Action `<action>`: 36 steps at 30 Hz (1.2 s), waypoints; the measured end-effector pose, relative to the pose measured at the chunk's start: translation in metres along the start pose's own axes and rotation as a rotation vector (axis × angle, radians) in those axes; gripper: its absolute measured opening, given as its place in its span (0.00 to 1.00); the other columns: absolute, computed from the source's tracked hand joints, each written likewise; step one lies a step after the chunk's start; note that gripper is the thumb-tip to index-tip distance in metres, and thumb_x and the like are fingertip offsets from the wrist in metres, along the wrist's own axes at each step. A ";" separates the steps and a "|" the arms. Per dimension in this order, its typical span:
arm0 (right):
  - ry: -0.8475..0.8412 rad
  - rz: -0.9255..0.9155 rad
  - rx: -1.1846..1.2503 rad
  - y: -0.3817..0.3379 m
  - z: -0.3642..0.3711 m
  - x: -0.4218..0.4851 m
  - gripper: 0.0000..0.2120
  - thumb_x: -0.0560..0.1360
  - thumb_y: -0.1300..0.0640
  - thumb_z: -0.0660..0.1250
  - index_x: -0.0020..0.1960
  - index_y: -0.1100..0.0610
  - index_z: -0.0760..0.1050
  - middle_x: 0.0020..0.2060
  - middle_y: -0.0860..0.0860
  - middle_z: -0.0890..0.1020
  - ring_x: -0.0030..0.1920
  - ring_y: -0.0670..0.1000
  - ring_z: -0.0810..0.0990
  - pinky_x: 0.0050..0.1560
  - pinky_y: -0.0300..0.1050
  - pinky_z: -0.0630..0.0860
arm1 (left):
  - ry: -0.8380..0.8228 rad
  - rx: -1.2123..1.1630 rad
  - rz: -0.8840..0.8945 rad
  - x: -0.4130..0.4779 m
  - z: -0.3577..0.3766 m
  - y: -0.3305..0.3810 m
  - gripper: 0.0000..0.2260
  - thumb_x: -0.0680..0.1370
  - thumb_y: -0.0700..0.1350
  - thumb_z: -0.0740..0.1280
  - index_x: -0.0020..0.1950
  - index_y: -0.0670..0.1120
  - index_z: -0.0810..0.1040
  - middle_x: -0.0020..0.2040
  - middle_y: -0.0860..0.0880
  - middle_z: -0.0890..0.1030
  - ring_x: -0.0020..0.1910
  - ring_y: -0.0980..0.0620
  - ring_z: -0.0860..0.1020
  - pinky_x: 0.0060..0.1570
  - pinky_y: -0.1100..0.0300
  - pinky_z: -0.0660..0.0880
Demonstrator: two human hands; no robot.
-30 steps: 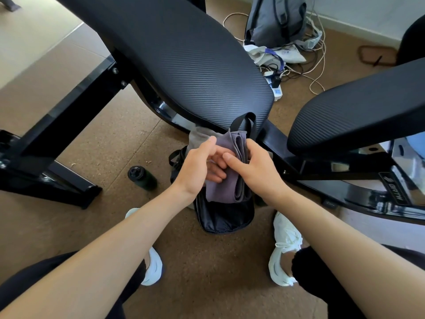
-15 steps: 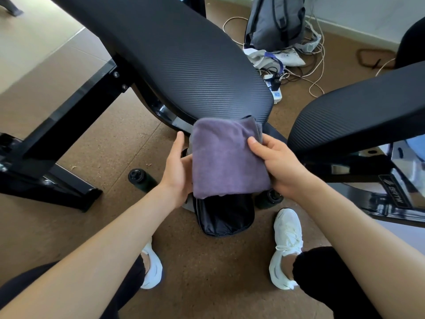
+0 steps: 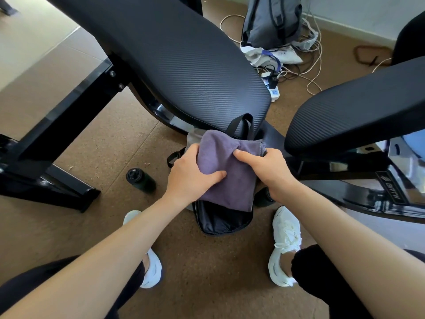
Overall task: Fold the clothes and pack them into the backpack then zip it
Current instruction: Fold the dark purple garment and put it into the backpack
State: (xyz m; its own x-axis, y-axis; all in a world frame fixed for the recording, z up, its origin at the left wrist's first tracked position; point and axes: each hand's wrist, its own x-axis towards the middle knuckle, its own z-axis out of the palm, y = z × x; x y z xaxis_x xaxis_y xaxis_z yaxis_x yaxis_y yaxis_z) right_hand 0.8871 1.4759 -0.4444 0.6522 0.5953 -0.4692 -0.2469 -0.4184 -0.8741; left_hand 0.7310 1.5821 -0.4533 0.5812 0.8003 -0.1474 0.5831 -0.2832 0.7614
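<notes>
A folded purple cloth lies over the mouth of a black backpack that stands on the floor between my feet. My left hand grips the cloth's left side, thumb laid across its top. My right hand holds the right side, thumb on top and fingers curled round the edge. The pack's black carry handle sticks up behind the cloth. A bit of grey fabric shows at the pack's far left. The inside of the pack is hidden by the cloth.
Two black padded bench pads, one ahead and one at the right, overhang the pack closely. A dark bottle lies on the floor to the left. A grey backpack, cables and a power strip sit beyond.
The cloth was first upright in the pack's mouth, then held flat above it. Now it has come down onto the opening, with both hands closed in over it.
</notes>
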 end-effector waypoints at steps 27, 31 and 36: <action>-0.315 0.314 0.375 0.009 0.027 -0.008 0.23 0.77 0.45 0.71 0.67 0.56 0.77 0.57 0.55 0.86 0.59 0.55 0.84 0.61 0.58 0.80 | 0.053 0.400 0.497 -0.025 0.012 0.008 0.25 0.73 0.56 0.68 0.68 0.48 0.76 0.54 0.51 0.76 0.47 0.50 0.79 0.35 0.54 0.77; -0.190 0.351 0.424 0.007 0.020 -0.001 0.23 0.77 0.46 0.71 0.68 0.55 0.74 0.62 0.57 0.83 0.60 0.58 0.84 0.62 0.61 0.79 | 0.015 0.082 0.523 -0.018 0.008 0.004 0.18 0.75 0.53 0.69 0.62 0.47 0.83 0.55 0.53 0.83 0.48 0.57 0.81 0.46 0.58 0.79; -0.190 0.330 0.469 0.001 0.016 0.001 0.25 0.77 0.43 0.70 0.69 0.53 0.73 0.62 0.56 0.83 0.62 0.57 0.82 0.66 0.61 0.77 | 0.085 -0.453 0.143 -0.002 0.002 0.008 0.06 0.76 0.45 0.72 0.52 0.49 0.85 0.46 0.55 0.85 0.44 0.57 0.82 0.46 0.59 0.77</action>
State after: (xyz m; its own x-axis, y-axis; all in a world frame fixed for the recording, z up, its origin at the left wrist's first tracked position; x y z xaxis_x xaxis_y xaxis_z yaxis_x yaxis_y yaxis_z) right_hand 0.8766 1.4872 -0.4480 0.3586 0.6155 -0.7018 -0.7323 -0.2808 -0.6204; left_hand 0.7354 1.5776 -0.4481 0.5781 0.8158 0.0161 0.1839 -0.1495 0.9715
